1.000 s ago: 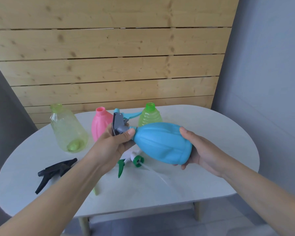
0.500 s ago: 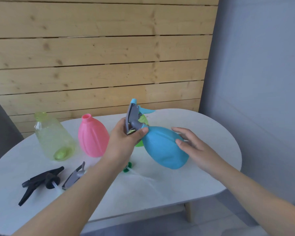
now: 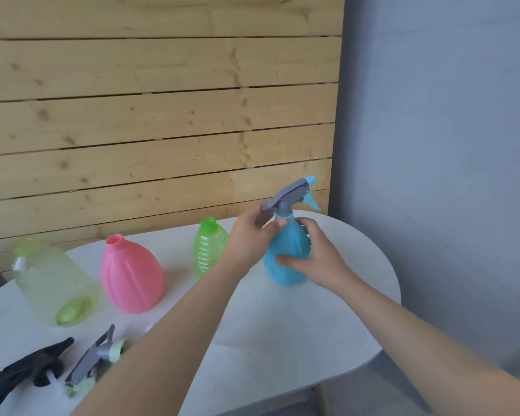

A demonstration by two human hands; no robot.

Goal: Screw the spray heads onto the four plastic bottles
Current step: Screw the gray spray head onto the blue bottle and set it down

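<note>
The blue bottle (image 3: 285, 256) stands upright on the white table (image 3: 282, 340) at the far right, with a grey and blue spray head (image 3: 294, 195) on its neck. My left hand (image 3: 249, 235) grips the bottle's neck and shoulder just below that head. My right hand (image 3: 312, 259) wraps around the bottle's body from the right. A green bottle (image 3: 209, 246), a pink bottle (image 3: 129, 276) and a pale yellow-green bottle (image 3: 51, 283) stand open-necked to the left. A black spray head (image 3: 27, 370) and a grey and pale green spray head (image 3: 96, 358) lie at the front left.
A wooden slat wall (image 3: 162, 115) rises right behind the table. A grey wall (image 3: 448, 145) stands to the right. The table's rounded edge curves close to the blue bottle on the right side.
The blue bottle has gone from lying tilted in the air to standing upright on the table farther right. Both hands moved with it and my right hand closed around its body.
</note>
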